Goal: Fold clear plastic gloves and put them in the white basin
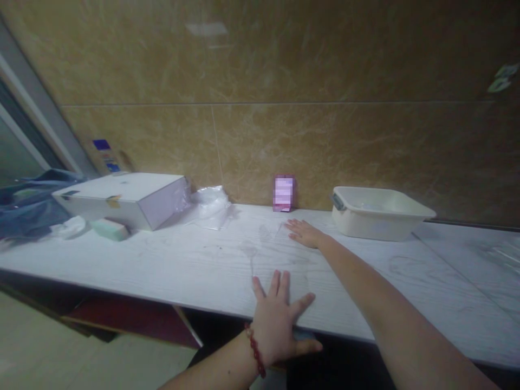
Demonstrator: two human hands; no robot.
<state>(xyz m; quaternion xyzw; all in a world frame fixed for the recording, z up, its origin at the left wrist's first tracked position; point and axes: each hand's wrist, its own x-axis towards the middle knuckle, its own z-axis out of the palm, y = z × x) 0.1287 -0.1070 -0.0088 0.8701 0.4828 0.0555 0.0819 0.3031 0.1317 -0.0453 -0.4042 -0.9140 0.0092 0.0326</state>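
My left hand [278, 319], with a red bead bracelet [255, 349] at the wrist, rests with fingers spread at the front edge of the white wood-grain table [195, 271]. It holds nothing. Farther back, my right hand [305, 234] lies flat on the tabletop, fingers stretched out, also with nothing in it. Just beyond the right fingers, a small pink-purple upright object [283, 193] leans against the wall; its face is blurred. To the right of that hand sits a cream plastic basin [376, 216] with a grey handle. Faint wet-looking marks show on the tabletop near both hands.
At the left are a large white box [122, 197], crumpled clear plastic wrap [209, 206], a pale green block [109, 229] and a blue plastic bag [24, 206]. A tan tiled wall [260, 135] rises behind. Below the table is a reddish shelf [134, 319].
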